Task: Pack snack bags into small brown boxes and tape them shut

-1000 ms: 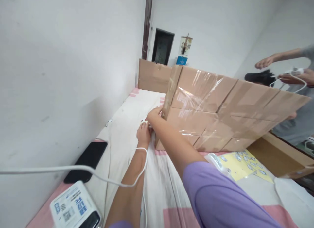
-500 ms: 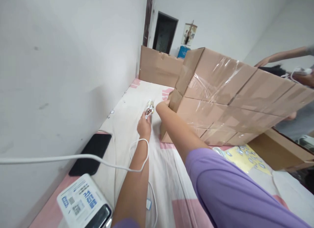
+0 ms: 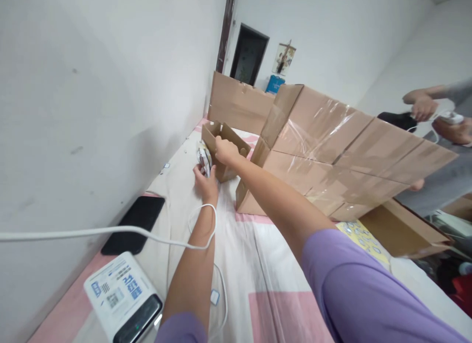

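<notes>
My left hand (image 3: 206,184) grips a crinkled, shiny white packet (image 3: 203,157) with some yellow and brown on it. What is inside the packet cannot be made out. Just right of it, my right hand (image 3: 225,151) has its fingers closed over the side of a small open cardboard box (image 3: 233,135). The box is tilted, and the packet is close against its outer left side. Around my left wrist loops a white cable (image 3: 125,229).
A tall stack of taped cardboard boxes (image 3: 324,131) rises on the right; another cardboard panel (image 3: 239,101) stands behind. A black phone (image 3: 134,225) and a white power bank (image 3: 121,294) lie by the wall. Across the stack, another person's hand (image 3: 424,108) holds a white object.
My right hand has drawn the small box out from beside the stack, leftward. My left hand has shifted left with the packet. The other person's hand has lifted off the stack.
</notes>
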### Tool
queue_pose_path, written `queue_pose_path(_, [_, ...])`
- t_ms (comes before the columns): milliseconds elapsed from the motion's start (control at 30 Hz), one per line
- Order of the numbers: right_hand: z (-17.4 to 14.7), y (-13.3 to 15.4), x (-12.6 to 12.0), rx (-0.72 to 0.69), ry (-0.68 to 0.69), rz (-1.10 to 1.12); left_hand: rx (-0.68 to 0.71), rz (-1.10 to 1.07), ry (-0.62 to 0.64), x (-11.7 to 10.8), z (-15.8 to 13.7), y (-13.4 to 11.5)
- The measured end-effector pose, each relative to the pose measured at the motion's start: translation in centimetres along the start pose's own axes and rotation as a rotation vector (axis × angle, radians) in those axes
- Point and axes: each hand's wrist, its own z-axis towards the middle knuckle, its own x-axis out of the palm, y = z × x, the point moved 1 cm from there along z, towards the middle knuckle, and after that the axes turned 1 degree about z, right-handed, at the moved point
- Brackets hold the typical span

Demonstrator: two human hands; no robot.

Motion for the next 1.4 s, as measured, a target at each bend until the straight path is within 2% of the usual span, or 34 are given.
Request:
queue_pose_path(167, [-3.9, 1.6, -3.4, -0.170, -0.113, 0.002, -0.108, -0.174, -0.229, -3.0, 1.8, -2.2])
queue_pose_path(300, [-9.0, 1.8, -7.1, -0.284, -0.256, 0.142, -0.088, -0.283, -0.352, -8.7, 0.9, -6.2])
queue_pose_path(467, [-17.8, 0.5, -10.4, -0.421, -0.443, 0.458, 0.081, -0.337, -0.392, -16.8, -3.5, -14.0])
queue_pose_path(600, [-25.0, -1.1, -13.0, -0.499, -0.502, 0.691, 0.173, -0.349, -0.449, -20.7, -6.8, -20.4])
queue_pose_path(700, [-30.2, -3.5, -15.5, -0.523, -0.474, 0.752, 0.204, -0.346, -0.470, -23.1, -10.0, -24.3])
queue_pose_path(833, [-36.9, -9.0, -17.0, -0.622, -0.308, 0.579, 0.211, -0.350, -0.451, -25.8, -15.1, -27.8])
queue_pose_path(900, [-39.8, -12.1, -16.3, -0.686, -0.162, 0.456, 0.197, -0.353, -0.386, -26.1, -17.1, -29.1])
queue_pose_path(967, [-42.1, -14.9, -14.8, -0.686, -0.017, 0.379, 0.175, -0.351, -0.267, -25.4, -18.9, -29.9])
queue_pose_path(1033, [-43.9, -17.1, -13.0, -0.646, 0.110, 0.352, 0.148, -0.348, -0.116, -23.7, -20.7, -30.5])
queue_pose_path(1100, [-45.2, -18.6, -11.7, -0.610, 0.164, 0.366, 0.115, -0.347, 0.037, -21.6, -22.4, -30.6])
queue_pose_path(1200, [-46.6, -19.7, -11.4, -0.498, 0.018, 0.498, 0.072, -0.351, 0.215, -18.7, -24.9, -30.1])
queue_pose_path(1300, [-47.7, -19.2, -12.1, -0.308, -0.144, 0.824, 0.044, -0.389, 0.398, -16.5, -27.6, -29.6])
queue_pose_path(1400, [-48.5, -17.3, -12.4, -0.161, -0.130, 1.245, 0.034, -0.434, 0.542, -14.9, -30.4, -29.4])
